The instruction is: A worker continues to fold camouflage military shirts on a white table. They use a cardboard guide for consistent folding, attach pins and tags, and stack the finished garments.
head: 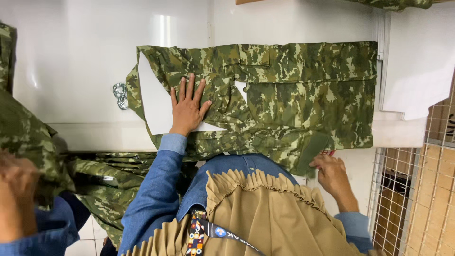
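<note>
A green camouflage shirt [303, 95] lies spread on a white table [85, 61], with a white cardboard sheet [156, 104] tucked inside its folded part. My left hand [187, 108] rests flat, fingers spread, on the fabric and the cardboard near the collar end. My right hand [333, 173] is at the table's near edge, fingers closed on the shirt's plain green cuff [313, 150]. Something small and red [329, 152] shows beside that hand.
A metal chain piece [120, 95] lies left of the shirt. White paper sheets [417, 61] lie at the right, above a wire mesh rack [417, 199]. More camouflage cloth [109, 189] hangs below the table. Another person's blurred hand [16, 199] holds camouflage fabric at the left.
</note>
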